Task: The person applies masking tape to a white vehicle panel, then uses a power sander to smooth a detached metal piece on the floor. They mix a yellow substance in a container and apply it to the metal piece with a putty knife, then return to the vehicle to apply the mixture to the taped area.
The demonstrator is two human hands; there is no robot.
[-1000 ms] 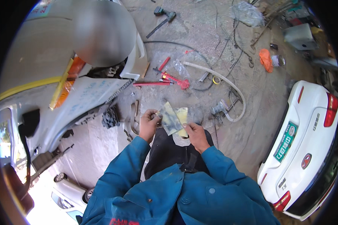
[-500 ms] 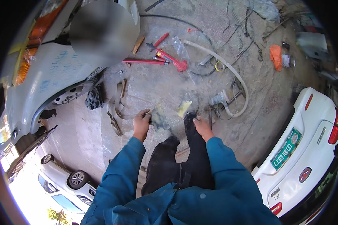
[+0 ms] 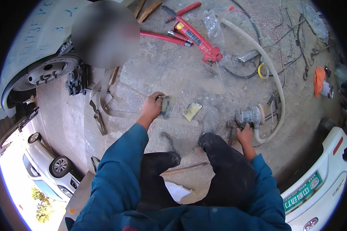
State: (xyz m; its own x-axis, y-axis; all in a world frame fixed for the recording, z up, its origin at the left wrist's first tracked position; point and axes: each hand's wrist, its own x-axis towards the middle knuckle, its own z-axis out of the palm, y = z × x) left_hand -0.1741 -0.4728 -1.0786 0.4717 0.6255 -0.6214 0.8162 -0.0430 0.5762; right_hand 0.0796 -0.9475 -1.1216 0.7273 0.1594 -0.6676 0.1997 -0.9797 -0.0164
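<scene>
My left hand [image 3: 152,106] is closed on the edge of a thin, grey rectangular plate [image 3: 167,107] with yellowish smears. A second small plate [image 3: 192,111], coated with yellow paste, lies on the floor just right of it, in front of my shoe [image 3: 211,120]. Out to the right, my right hand [image 3: 245,136] is down at a round grey power sander [image 3: 248,116] lying on its side. Its fingers are curled at the sander's dark lower end, partly hidden. A pale ribbed hose [image 3: 280,90] curves away from the sander.
A red floor jack [image 3: 198,40] and red bars lie ahead. A flat strap [image 3: 142,116] crosses the floor at left, by a car wheel [image 3: 48,71]. A white car [image 3: 331,173] stands at right. Beyond the hose are chains [image 3: 305,57] and an orange glove [image 3: 319,81].
My right hand has moved from my knee out to the sander. My knees have spread and my body has lowered. The plate stays in my left hand.
</scene>
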